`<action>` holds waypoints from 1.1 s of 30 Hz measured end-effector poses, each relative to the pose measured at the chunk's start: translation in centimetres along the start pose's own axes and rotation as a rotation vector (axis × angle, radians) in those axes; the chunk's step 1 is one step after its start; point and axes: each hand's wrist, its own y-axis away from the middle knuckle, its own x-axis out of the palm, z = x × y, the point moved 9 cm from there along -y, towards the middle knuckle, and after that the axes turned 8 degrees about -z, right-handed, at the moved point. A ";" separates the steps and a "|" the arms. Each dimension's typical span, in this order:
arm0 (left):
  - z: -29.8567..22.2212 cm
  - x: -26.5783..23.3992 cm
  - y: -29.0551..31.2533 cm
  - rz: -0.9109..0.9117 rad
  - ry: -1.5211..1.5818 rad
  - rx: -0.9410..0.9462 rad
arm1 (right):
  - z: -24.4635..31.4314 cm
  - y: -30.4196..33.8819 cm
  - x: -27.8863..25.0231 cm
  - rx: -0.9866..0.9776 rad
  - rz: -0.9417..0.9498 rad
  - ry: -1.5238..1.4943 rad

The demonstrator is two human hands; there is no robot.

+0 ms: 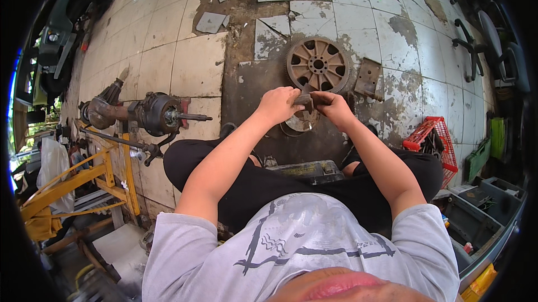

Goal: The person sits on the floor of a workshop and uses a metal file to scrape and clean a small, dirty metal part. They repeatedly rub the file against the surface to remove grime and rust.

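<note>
Rusty metal part (303, 100) sits clamped between my left hand (278, 105) and right hand (332, 105); spoked gear wheel (318, 65) at twelve o'clock.

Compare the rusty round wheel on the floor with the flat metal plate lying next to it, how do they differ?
The rusty wheel is round with a toothed rim, spokes and a centre hole; the flat plate is roughly rectangular and solid. The wheel is clearly the larger. The wheel lies straight ahead of both hands, just beyond them; the plate sits to its right, angled. Both are brown with rust and rest flat on the cracked tile floor.
</note>
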 end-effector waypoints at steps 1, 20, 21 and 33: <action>-0.1 0.2 0.0 -0.006 0.001 0.012 | -1.3 -0.2 -0.5 0.033 0.015 0.131; -2.7 1.6 2.5 0.188 -0.058 0.000 | 8.7 1.6 -5.1 -0.063 -0.203 0.151; -3.3 2.0 3.2 0.206 -0.056 0.020 | 8.6 1.7 -5.0 -0.078 -0.194 0.170; -5.4 8.9 11.0 0.314 -0.212 0.322 | 9.6 3.2 -4.2 -0.108 -0.147 0.150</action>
